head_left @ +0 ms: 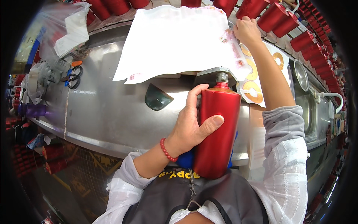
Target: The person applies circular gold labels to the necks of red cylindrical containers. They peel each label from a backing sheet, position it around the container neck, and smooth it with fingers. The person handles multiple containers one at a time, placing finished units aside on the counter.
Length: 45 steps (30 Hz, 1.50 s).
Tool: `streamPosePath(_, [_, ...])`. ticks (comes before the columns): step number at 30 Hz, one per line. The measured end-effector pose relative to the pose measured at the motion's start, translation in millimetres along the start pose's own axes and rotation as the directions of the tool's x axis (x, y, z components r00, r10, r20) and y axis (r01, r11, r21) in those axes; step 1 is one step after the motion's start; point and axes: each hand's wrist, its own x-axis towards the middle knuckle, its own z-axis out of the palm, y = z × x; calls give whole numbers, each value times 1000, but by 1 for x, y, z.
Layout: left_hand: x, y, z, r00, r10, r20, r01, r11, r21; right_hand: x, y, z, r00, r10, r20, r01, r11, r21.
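Observation:
A matte red bottle [220,130] with a clear threaded glass neck leans against my apron, its neck pointing away from me. My left hand [188,128] is wrapped round its left side, thumb across the front. Farther off, my right hand [248,30] is at the right edge of a white sheet [171,41] with pinkish printed edges. Its fingers are curled in, and whatever they hold is hidden. Below that hand lies a sheet of gold round labels [254,89]. A dark green scraper [158,98] rests on the metal table, left of the bottle.
The metal table [108,100] carries scissors [74,77] and a clear plastic bag [63,30] at the left. Several red bottles [274,16] line the far side. On the right are a metal bowl [300,75], a sink [310,112] and a white tap [335,98].

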Motion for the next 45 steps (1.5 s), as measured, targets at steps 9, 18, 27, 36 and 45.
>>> streamPosePath(9, [-14,-2,2,998,51,-23,-52,999,-9,-67,-19,-141,900,-286,-330,411,811,416])
streamPosePath(18, [-61,-9,-2,937,347,44,-328,827,457,-86,-16,-209,859,-384,-340,511,690,513])
streamPosePath(27, [-59,-12,-7,927,365,90,-361,799,480,34,-41,-19,918,-361,-165,397,827,398])
streamPosePath(36, [-67,-13,-20,866,402,298,-500,674,544,7,-53,-28,849,-389,-359,490,833,256])
streamPosePath(45, [-79,-20,-4,867,383,320,-479,460,747,-101,-35,-222,733,-469,-492,626,748,220])
